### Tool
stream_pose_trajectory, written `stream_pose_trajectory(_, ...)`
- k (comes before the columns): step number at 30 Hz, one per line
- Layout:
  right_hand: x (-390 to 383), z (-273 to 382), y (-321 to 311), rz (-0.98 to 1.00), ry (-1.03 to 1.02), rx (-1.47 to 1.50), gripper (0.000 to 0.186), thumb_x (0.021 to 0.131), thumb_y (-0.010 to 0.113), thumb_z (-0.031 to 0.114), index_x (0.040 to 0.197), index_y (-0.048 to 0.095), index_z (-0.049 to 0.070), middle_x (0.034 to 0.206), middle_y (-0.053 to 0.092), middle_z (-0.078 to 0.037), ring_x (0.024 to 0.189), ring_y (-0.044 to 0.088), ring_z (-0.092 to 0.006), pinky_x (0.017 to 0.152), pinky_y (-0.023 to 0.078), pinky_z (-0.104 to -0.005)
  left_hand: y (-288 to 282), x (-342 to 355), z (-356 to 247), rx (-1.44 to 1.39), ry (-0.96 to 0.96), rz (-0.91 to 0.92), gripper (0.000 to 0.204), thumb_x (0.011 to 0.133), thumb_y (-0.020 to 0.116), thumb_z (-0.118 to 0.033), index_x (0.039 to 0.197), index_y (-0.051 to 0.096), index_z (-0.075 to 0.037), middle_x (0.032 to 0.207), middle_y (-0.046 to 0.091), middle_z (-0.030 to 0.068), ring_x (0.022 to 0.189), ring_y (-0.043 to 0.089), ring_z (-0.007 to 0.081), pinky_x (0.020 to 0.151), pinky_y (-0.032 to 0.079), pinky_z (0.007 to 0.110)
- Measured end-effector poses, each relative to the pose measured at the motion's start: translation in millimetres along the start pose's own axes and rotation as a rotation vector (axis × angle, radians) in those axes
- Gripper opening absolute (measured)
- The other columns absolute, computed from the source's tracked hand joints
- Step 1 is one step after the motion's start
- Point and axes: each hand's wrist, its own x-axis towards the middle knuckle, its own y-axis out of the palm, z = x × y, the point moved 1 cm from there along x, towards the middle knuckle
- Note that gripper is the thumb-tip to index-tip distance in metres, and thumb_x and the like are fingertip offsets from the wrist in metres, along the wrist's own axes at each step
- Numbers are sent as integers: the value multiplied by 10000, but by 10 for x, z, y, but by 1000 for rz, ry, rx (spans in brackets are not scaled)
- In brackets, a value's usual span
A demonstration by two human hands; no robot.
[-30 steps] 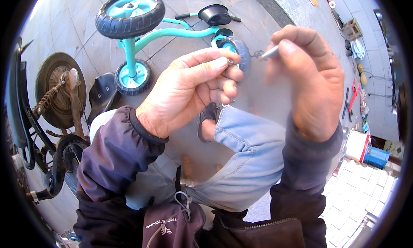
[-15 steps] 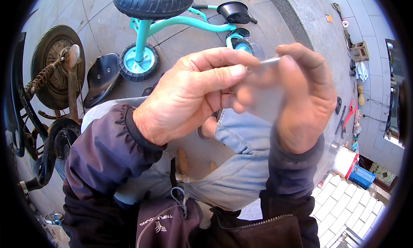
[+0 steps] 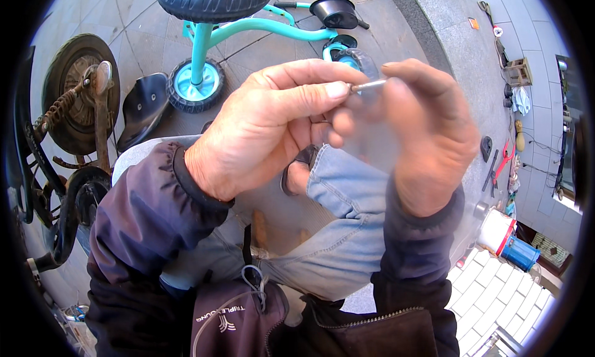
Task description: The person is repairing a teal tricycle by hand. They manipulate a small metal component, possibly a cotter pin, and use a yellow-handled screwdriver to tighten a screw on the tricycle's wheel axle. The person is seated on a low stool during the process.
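Above my lap, my left hand pinches one end of a thin silvery metal rod between thumb and forefinger. The rod is short, like a bolt or pin; its exact kind I cannot make out. My right hand closes its thumb and forefinger at the rod's other end, its thumb and lower fingers smeared by motion. Beyond my hands lies a turquoise tricycle frame with a black-tyred wheel on the paving.
At the left stand a rusty spoked wheel with a spring and a black seat. Along the right lie red-handled pliers, a small wooden crate and a white, red and blue container. A stone kerb runs at the upper right.
More of the metal rod shows between my fingers, and my right hand has turned slightly about its end. The whole view has shifted a little; my left hand keeps its pinch.
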Motion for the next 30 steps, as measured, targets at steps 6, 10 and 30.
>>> stream_pose_trajectory(6,48,-18,76,52,-120,-120,150,805,604,-60,948,607,-13,854,614,-50,736,599,-91,680,475,-214,-16,-5,-63,38,36,-54,232,910,531,-91,1109,585,16,817,598,59,696,565,101,647,493,214)
stream_pose_trajectory(10,36,-11,123,118,52,-92,130,794,619,-49,918,606,-14,840,610,-54,707,590,-93,649,471,-220,-71,-14,-100,95,25,-136,222,907,532,-82,1094,591,21,793,598,48,680,561,96,644,488,208)
stream_pose_trajectory(30,88,-249,329,124,29,-173,63,755,630,25,806,601,2,727,596,-124,629,595,-241,579,477,-323,-222,-13,-179,256,70,-269,203,907,538,-96,1058,593,28,813,616,34,657,564,76,595,467,190)
